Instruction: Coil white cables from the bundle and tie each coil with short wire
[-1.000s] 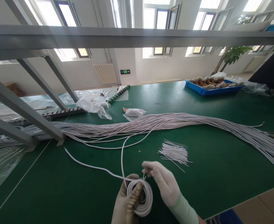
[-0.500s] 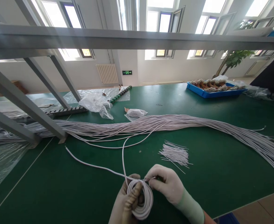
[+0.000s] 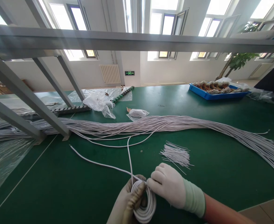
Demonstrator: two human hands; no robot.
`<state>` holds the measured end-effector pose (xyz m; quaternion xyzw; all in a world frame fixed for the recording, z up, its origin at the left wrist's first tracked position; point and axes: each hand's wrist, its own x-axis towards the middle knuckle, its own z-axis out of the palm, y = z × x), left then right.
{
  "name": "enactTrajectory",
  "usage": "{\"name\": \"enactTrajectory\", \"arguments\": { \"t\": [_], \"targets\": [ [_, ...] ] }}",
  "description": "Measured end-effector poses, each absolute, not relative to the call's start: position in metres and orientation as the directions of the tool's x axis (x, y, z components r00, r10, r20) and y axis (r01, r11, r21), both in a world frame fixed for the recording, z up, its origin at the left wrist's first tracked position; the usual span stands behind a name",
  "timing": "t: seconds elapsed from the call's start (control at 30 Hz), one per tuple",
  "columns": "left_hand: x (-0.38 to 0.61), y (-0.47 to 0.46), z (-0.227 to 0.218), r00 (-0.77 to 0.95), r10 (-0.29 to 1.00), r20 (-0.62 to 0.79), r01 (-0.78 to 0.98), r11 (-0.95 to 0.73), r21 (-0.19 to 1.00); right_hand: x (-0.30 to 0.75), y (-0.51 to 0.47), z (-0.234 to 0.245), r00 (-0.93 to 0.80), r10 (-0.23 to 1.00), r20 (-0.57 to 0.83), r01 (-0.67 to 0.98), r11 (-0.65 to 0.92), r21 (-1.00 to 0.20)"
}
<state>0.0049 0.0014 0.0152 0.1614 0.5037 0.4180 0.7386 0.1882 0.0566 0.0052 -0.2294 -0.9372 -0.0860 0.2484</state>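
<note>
My left hand (image 3: 133, 197), in a stained white glove, is closed round a coil of white cable (image 3: 148, 207), thumb across its front. Two cable lengths leave the coil's top: a loose end (image 3: 90, 160) stretching left, and a strand running up toward the cable bundle (image 3: 174, 123). My right hand (image 3: 168, 185), gloved in white with a green cuff, pinches at the coil's upper right edge. Its curled fingers mostly hide a thin white twist tie there. A pile of short white twist ties (image 3: 176, 154) lies just beyond the right hand.
The bundle crosses the green table (image 3: 99, 186) from left to right. Metal rack posts (image 3: 55, 124) stand at left under a crossbar (image 3: 137, 42). Farther back are a small plastic bag (image 3: 138, 114), crumpled plastic film (image 3: 99, 102) and a blue tray (image 3: 218, 96) of cable pieces.
My right hand has turned, its fingers curling tighter at the coil's edge, so the tie's end no longer shows. The left hand keeps its hold on the coil. The view has shifted slightly.
</note>
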Motion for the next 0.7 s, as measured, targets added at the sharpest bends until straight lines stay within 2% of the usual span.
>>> {"name": "enactTrajectory", "arguments": {
  "t": [0.1,0.17,0.23,0.3,0.37,0.43,0.47,0.53,0.57,0.63,0.7],
  "targets": [
    [0.006,0.002,0.015,0.182,0.775,-0.605,-0.475,0.608,0.637,0.190,0.059,0.002,-0.701,0.382,0.602,0.501,0.865,0.036],
    [0.006,0.004,0.013,0.193,0.787,-0.586,-0.441,0.603,0.665,0.193,0.059,0.004,-0.748,0.410,0.522,0.457,0.889,-0.043],
    [0.006,0.006,0.012,0.193,0.788,-0.585,-0.354,0.612,0.707,0.197,0.057,0.009,-0.805,0.438,0.401,0.396,0.899,-0.186],
    [0.007,0.007,0.014,0.147,0.808,-0.571,-0.258,0.589,0.766,0.197,0.053,0.012,-0.759,0.539,0.365,0.407,0.831,-0.380],
    [0.010,0.006,0.018,0.052,0.841,-0.539,-0.159,0.540,0.827,0.192,0.050,0.012,-0.637,0.712,0.294,0.445,0.652,-0.614],
    [0.015,0.004,0.022,-0.075,0.873,-0.482,-0.049,0.479,0.876,0.184,0.050,0.008,-0.481,0.876,0.047,0.470,0.303,-0.829],
    [0.018,0.003,0.023,-0.129,0.890,-0.436,0.016,0.442,0.897,0.179,0.050,0.006,-0.428,0.897,-0.114,0.462,0.109,-0.880],
    [0.021,0.000,0.023,-0.197,0.923,-0.329,0.112,0.355,0.928,0.172,0.052,0.003,-0.406,0.837,-0.368,0.432,-0.179,-0.884],
    [0.021,0.000,0.023,-0.219,0.929,-0.298,0.129,0.330,0.935,0.171,0.052,0.004,-0.431,0.791,-0.435,0.420,-0.251,-0.872],
    [0.018,0.000,0.023,-0.251,0.907,-0.340,0.050,0.362,0.931,0.172,0.053,0.009,-0.482,0.751,-0.451,0.381,-0.284,-0.880],
    [0.013,0.002,0.024,-0.244,0.854,-0.459,-0.144,0.436,0.888,0.180,0.054,0.016,-0.468,0.826,-0.315,0.339,-0.162,-0.927]
  ]
}}
